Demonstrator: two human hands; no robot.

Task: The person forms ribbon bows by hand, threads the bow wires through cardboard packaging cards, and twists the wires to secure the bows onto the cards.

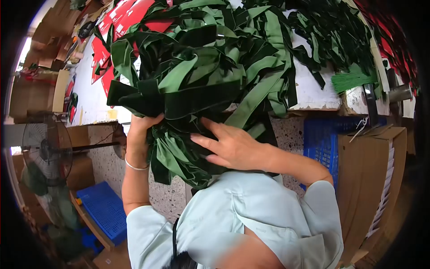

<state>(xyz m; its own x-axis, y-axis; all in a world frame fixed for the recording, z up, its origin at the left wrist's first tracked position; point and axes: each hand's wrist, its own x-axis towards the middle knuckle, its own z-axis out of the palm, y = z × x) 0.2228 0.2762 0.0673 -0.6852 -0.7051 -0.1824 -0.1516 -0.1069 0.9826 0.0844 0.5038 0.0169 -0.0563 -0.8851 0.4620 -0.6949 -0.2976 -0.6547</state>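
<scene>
A large tangled heap of dark green velvet ribbons (201, 96) spills over the front edge of the white table. My left hand (145, 122) is closed around a bunch of them at the heap's left front, thumb on top and most fingers hidden under the ribbons. Below it, a gathered bundle of ribbon ends (172, 154) hangs in front of my body. My right hand (230, 143) rests against the hanging ribbons from the right, its fingers spread and partly apart. The fingertips touch the ribbons.
Red printed cards (127, 18) lie at the table's back left, and more green ribbons (331, 36) at the back right beside a green bristle brush (354, 80). A fan (47, 145) and blue crate (105, 210) stand left. A cardboard box (365, 179) and another blue crate (320, 148) stand right.
</scene>
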